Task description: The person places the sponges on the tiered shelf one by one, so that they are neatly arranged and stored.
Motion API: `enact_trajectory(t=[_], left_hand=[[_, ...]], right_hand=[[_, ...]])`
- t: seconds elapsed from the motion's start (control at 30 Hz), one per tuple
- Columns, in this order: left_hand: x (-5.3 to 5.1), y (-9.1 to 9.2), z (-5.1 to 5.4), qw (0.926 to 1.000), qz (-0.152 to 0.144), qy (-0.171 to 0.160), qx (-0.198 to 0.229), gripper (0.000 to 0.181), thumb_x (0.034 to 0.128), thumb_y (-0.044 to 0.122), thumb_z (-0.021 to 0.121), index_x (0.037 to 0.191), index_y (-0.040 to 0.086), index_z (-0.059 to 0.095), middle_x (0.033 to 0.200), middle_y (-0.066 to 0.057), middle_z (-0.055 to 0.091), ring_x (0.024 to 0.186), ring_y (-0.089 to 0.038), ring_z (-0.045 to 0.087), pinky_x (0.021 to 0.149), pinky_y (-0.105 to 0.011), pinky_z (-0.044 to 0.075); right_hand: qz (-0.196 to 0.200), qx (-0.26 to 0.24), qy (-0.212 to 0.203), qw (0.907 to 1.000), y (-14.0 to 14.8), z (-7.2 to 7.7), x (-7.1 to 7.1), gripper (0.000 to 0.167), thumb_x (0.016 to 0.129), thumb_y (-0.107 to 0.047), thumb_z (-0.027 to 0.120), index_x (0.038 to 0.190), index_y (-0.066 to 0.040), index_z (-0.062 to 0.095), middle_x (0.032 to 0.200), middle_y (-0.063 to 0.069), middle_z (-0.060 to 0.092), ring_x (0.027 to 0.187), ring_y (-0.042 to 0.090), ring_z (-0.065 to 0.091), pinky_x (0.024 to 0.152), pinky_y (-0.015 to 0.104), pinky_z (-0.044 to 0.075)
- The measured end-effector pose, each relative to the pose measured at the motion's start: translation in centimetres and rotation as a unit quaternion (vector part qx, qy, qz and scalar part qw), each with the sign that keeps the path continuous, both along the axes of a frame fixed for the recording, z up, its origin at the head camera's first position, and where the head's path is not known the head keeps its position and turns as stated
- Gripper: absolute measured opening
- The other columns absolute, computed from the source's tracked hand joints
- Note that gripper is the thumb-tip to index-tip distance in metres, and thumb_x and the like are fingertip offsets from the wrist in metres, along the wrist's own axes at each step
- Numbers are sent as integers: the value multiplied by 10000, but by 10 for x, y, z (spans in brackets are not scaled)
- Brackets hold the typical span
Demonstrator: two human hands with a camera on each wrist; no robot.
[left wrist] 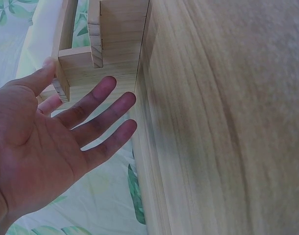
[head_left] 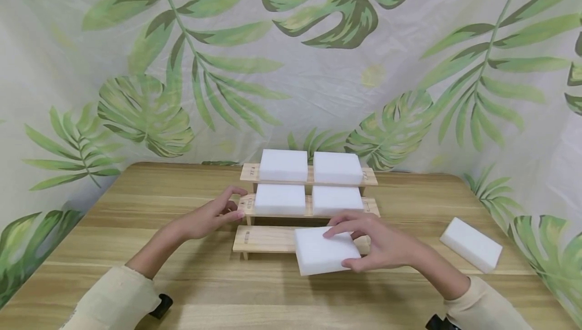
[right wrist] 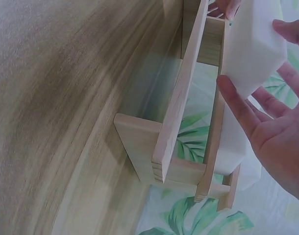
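Note:
A three-step wooden stand (head_left: 263, 239) stands on the table, also seen from its side in the right wrist view. On its upper two steps sit white foam blocks, among them a back-left block (head_left: 283, 165) and a middle-right block (head_left: 337, 199). My right hand (head_left: 382, 241) pinches another white foam block (head_left: 320, 251) between thumb and fingers, tilted above the front of the lowest step. My left hand (head_left: 206, 217) holds the left end of the middle step with thumb and index finger; in the left wrist view its other fingers (left wrist: 103, 122) spread out straight.
One more white foam block (head_left: 471, 245) lies alone on the wooden table (head_left: 191, 289), to the right of my right hand. Behind the table hangs a leaf-patterned cloth (head_left: 318, 92).

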State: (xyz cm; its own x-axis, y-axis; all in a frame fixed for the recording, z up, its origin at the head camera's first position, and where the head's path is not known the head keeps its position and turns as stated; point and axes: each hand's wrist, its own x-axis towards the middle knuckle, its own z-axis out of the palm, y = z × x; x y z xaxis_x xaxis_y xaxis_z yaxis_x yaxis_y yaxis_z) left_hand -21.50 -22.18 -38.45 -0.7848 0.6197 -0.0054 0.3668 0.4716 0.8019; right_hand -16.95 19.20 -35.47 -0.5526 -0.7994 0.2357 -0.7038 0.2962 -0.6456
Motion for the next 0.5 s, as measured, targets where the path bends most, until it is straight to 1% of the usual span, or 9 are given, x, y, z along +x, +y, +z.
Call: enact_trajectory(t=[0.13,0.3,0.5], left_hand=[[1,1,1,10000,-8,15,24,507,1119,230,500,1494,11,239,1091,-195,672,1050,-344,641,879,-514,496],[2,2,3,10000,10,-24,52,508,1116,217,507,1501,18,243,1083,-181,676,1042,-327,642,877,-509,495],[2,2,3,10000,-10,-47,70,512,1115,221,510,1501,18,242,1078,-174,674,1045,-329,638,878,-513,493]], right_hand=[[-70,-4,-45,10000,-1,0,0,464,823,-171,843,1270,-167,717,1273,50,624,1155,201,575,824,356,583],[-113,79,-88,9999,-4,-2,0,530,803,-156,853,1307,-139,692,1312,64,609,1208,210,564,851,343,582],[-123,69,-47,9999,-11,-8,1,533,801,-132,853,1305,-130,677,1307,66,593,1207,213,564,861,326,581]])
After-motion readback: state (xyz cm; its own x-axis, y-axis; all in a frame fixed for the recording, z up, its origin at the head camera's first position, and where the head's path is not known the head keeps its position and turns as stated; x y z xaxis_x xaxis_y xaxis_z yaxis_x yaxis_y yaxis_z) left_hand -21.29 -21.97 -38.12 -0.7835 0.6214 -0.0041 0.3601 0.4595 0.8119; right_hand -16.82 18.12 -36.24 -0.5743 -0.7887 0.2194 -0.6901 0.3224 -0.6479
